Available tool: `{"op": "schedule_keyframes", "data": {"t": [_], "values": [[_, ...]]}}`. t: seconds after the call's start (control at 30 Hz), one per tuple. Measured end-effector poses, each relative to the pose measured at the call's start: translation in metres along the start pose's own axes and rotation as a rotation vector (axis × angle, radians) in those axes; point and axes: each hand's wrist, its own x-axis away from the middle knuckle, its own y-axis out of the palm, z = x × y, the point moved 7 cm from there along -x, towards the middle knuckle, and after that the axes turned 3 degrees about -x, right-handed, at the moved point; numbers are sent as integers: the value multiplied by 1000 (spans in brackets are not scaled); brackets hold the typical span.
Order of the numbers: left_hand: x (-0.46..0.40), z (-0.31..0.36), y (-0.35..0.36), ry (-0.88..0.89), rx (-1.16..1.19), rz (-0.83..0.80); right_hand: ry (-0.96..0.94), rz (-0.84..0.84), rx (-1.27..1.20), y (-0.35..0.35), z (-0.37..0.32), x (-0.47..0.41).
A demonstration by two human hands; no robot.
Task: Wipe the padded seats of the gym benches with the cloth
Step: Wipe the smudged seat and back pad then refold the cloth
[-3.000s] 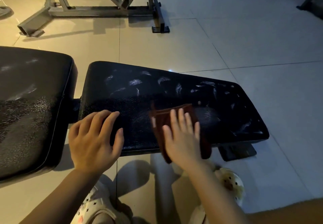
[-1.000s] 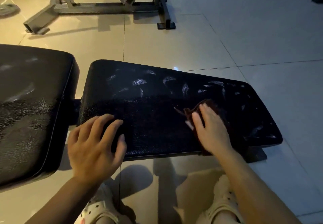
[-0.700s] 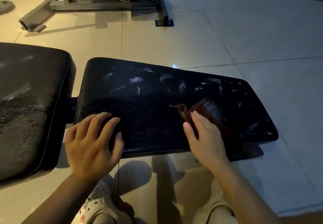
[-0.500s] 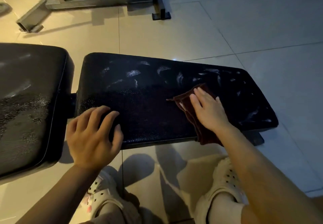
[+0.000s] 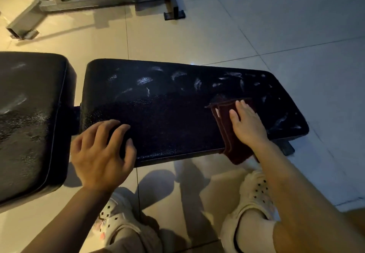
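The fingers (image 5: 240,107) of the right hand (image 5: 246,124) are laid flat, pressing the folded cloth (image 5: 227,126) onto the right part of the padded seat (image 5: 167,114), its near end hanging over the edge. The left hand (image 5: 100,154) is braced with curled fingers on the near-left corner. Even pressure should be kept and overlapping strokes carried toward the streaked far edge.

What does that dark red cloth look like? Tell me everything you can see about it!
The dark red cloth looks soft, like a towel, and is folded into layers with stitched edges showing along its left side. It lies flat on the black padded bench seat, near the right end, and its near end hangs over the front edge towards the floor. The right hand presses on it with straight fingers, hiding its right part. Nothing else touches it.
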Motion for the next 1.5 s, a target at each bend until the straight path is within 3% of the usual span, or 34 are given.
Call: {"op": "schedule_keyframes", "data": {"t": [0.1,0.2,0.27,0.37,0.47,0.57,0.7,0.77,0.9,1.1,1.23,1.37,1.5], "values": [[1,-1,1,0,0,-22,4,10,25,-1,-1,-9],[2,-1,-1,-7,-9,-1,-14,114,-6,4,-20,35],[2,-1,-1,-14,-4,18,-140,128,-43,18,-53,78],[0,-2,-1,-15,-10,6,-404,20,-99,47,-131,129],[-1,1,-2,-3,-18,-10,-483,-5,-113,48,-166,136],[-2,-1,-2,6,-12,-19,-378,-8,-33,38,-133,109],[0,-1,-1,-1,-13,-7,47,20,58,-1,-23,46],[0,-2,0,11,-14,10,141,31,13,-14,6,37],[0,0,-4,2,-2,19,94,108,-48,-1,-10,74],[-3,0,-1,-25,8,-19,95,-32,16,-7,5,32],[1,0,-2,-28,9,-24,138,29,-22,-6,-7,51],[-1,0,-2,-38,8,-39,46,20,-46,17,-25,98],[-1,1,-2,-46,15,-32,-7,-8,-66,25,-20,80]]}}
